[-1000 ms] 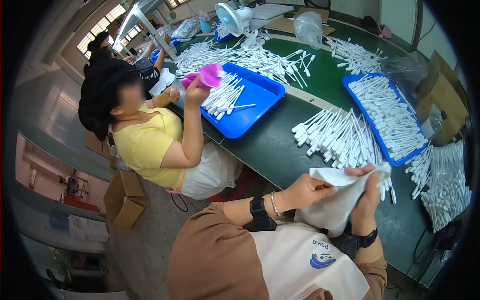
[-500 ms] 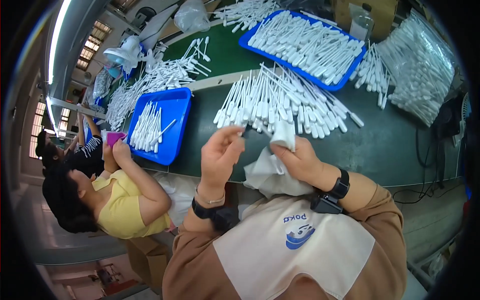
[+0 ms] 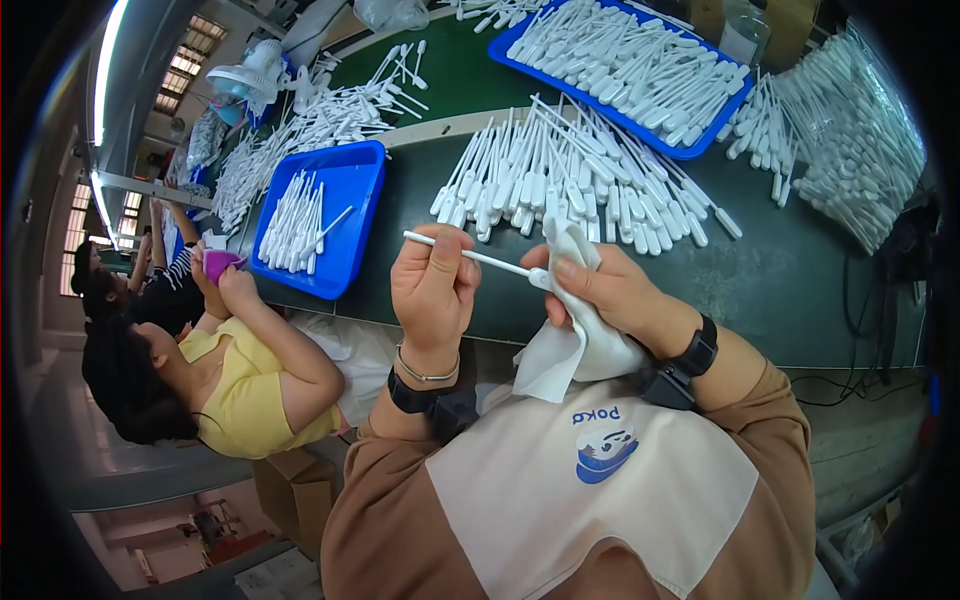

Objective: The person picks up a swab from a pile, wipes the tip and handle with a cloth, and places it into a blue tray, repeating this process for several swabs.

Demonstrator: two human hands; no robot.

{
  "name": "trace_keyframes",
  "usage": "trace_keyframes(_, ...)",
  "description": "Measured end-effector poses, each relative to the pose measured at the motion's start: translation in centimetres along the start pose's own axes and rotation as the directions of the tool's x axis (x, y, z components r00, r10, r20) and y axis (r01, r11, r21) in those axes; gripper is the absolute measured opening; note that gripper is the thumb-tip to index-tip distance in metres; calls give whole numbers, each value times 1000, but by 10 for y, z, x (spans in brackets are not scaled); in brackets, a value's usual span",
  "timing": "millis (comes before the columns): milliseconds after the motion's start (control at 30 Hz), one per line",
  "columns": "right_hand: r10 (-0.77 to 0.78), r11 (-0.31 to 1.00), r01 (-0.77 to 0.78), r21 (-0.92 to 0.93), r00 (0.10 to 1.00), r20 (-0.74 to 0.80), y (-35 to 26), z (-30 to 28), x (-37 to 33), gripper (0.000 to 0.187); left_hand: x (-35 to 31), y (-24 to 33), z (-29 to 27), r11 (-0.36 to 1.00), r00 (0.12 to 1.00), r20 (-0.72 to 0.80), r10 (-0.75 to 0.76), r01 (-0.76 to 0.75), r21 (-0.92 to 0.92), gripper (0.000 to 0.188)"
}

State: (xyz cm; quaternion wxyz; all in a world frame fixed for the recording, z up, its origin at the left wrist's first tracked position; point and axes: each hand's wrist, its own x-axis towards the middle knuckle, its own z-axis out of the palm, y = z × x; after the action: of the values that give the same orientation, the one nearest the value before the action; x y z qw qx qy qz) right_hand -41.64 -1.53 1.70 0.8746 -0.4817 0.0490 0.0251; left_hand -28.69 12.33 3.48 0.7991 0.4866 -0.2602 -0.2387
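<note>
A slim white plastic dropper (image 3: 485,259) with a thicker rounded end lies between my two hands. My left hand (image 3: 432,290) is closed on its thin stem, and the tip sticks out past the fingers. Wrapped in my right hand (image 3: 612,290) is a white cloth (image 3: 566,345), whose loose part hangs down. The dropper's thick end meets the cloth at my right fingers; part of that end is covered. Just beyond both hands a fanned pile of similar droppers (image 3: 560,180) rests on the dark green table (image 3: 770,290).
Past the pile stands a blue tray (image 3: 690,150) heaped with droppers. Another blue tray (image 3: 345,250), to the left, holds fewer. A clear plastic bag (image 3: 860,140) of droppers sits far right, near a bottle (image 3: 742,35). A person in yellow (image 3: 270,385) works at my left, holding something purple.
A dropper has come into clear view, stretched from my left hand to the cloth. My left fingers have closed on its stem. The cloth has shifted in my right hand.
</note>
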Motion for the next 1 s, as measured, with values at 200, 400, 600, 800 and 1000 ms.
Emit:
trace_keyframes(200,4,1000,-4,-2,998,-63,-9,-10,1,36,7,8,-6,993,999,29,28,-25,-112,15)
trace_keyframes(400,-533,630,443,-638,844,60,22,-11,24,27,-12,2,4,910,997,46,-68,43,412,11)
trace_keyframes(600,-392,684,258,-682,919,-45,29,-12,7,23,-11,6,7,919,975,211,-64,-25,393,10)
trace_keyframes(800,-239,956,203,-212,957,-162,22,5,3,24,-21,0,-7,889,924,326,198,-310,337,9)
trace_keyframes(1000,-86,996,80,-32,929,-361,21,11,7,29,-26,-29,6,860,859,487,159,-363,359,9)
